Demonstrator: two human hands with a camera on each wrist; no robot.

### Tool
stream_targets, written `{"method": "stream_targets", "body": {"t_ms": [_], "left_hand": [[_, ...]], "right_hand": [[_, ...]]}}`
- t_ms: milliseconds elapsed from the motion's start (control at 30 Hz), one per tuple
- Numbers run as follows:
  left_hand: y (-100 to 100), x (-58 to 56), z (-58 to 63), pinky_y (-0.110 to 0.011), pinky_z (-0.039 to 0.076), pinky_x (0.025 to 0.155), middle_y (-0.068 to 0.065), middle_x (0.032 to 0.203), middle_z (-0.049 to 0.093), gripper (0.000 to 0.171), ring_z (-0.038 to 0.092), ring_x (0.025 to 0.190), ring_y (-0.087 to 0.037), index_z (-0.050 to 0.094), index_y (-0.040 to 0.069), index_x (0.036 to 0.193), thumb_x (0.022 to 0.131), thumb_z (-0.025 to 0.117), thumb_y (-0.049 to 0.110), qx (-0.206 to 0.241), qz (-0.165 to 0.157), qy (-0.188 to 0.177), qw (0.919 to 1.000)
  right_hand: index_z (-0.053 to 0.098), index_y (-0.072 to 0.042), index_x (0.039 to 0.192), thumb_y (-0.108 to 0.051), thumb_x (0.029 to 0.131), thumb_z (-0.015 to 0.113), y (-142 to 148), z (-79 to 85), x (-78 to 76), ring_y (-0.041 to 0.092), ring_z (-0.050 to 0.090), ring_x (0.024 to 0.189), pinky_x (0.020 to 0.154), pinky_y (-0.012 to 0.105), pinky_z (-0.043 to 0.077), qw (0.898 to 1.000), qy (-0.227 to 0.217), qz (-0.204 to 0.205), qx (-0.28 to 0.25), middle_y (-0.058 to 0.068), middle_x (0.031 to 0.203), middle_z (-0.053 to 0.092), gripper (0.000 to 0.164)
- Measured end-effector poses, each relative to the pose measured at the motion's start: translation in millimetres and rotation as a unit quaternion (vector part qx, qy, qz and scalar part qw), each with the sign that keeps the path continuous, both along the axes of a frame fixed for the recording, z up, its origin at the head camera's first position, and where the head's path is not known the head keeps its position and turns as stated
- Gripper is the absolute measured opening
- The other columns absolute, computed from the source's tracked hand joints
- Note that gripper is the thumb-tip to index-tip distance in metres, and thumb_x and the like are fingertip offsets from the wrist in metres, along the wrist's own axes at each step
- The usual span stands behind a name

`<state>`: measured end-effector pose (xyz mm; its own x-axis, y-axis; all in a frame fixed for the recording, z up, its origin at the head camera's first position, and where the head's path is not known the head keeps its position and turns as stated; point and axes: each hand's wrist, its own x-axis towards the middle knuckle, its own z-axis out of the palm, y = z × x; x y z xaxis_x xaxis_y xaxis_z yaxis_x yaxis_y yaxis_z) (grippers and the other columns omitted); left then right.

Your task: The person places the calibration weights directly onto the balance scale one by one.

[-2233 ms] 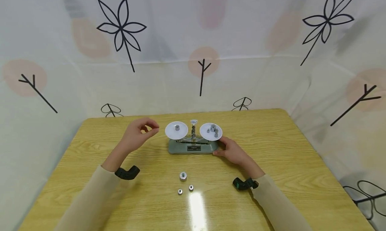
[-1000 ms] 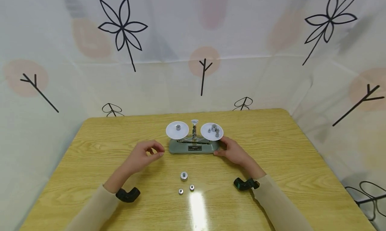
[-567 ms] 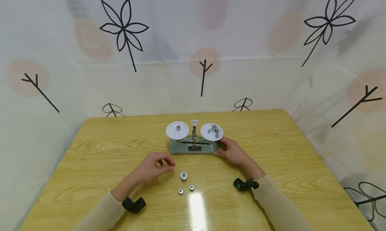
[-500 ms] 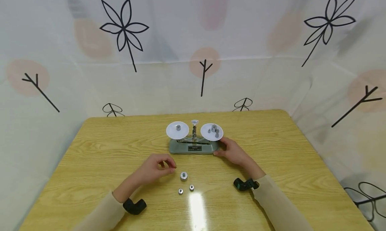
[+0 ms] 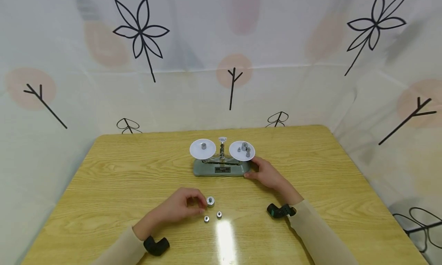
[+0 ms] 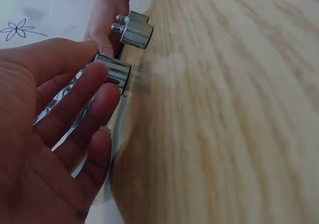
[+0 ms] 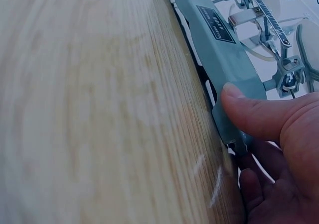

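Observation:
A balance scale (image 5: pixel 221 169) with a green base and two white pans stands toward the back of the table. My right hand (image 5: pixel 265 174) grips the right end of its base, thumb on the front face in the right wrist view. My left hand (image 5: pixel 181 206) is low over the table, its loosely bent fingertips right at a large metal weight (image 5: pixel 210 202). In the left wrist view that weight (image 6: pixel 117 72) shows partly behind the fingers. Two smaller weights, one nearer (image 5: pixel 206 219) and one to its right (image 5: pixel 219 215), stand upright in front of the large one.
One metal weight (image 5: pixel 203 146) sits on the left pan (image 5: pixel 195 151). Several weights (image 5: pixel 244 146) stand on the right pan (image 5: pixel 235 153). The wooden table (image 5: pixel 117 173) ends at a patterned cloth backdrop (image 5: pixel 186 100). Black wrist cameras are strapped to both wrists.
My left hand has come down from beside the left pan, toward me and to the right, to the loose weights. My right hand has stayed at the scale base.

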<state>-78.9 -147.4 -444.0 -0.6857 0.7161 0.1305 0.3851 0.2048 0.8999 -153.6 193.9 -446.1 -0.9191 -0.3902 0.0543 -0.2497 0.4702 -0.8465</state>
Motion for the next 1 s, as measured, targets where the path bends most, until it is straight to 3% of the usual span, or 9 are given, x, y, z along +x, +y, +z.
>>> {"method": "stream_targets", "body": {"t_ms": [333, 600, 1000], "left_hand": [[-0.6, 2.2, -1.7, -0.032, 0.053, 0.086, -0.002, 0.098, 0.071, 0.015, 0.066, 0.094, -0.019, 0.072, 0.011, 0.101, 0.088, 0.078, 0.013, -0.014, -0.037, 0.008, 0.9992], [-0.2, 1.3, -1.9, -0.031, 0.053, 0.087, 0.001, 0.097, 0.071, 0.010, 0.065, 0.094, -0.014, 0.073, 0.014, 0.096, 0.088, 0.078, 0.013, -0.019, -0.050, 0.024, 0.9983], [0.1, 2.8, -3.0, -0.027, 0.054, 0.079, 0.008, 0.096, 0.069, 0.010, 0.062, 0.086, -0.008, 0.073, 0.020, 0.097, 0.089, 0.077, 0.016, -0.061, -0.050, -0.001, 0.9969]], "right_hand": [[0.046, -0.001, 0.147, -0.010, 0.086, 0.078, 0.4, -2.0, -1.9, 0.037, 0.031, 0.143, 0.115, 0.054, 0.026, 1.000, 0.000, 0.000, -0.002, 0.020, 0.151, 0.042, 0.069], [0.047, -0.002, 0.146, -0.010, 0.086, 0.078, 0.4, -2.9, -2.7, 0.037, 0.032, 0.143, 0.115, 0.054, 0.026, 1.000, -0.001, -0.001, -0.004, 0.019, 0.151, 0.042, 0.068], [0.047, -0.002, 0.146, -0.011, 0.086, 0.079, 1.9, -4.9, -3.1, 0.037, 0.032, 0.143, 0.114, 0.054, 0.027, 1.000, -0.001, -0.001, 0.002, 0.019, 0.151, 0.043, 0.068]]}}
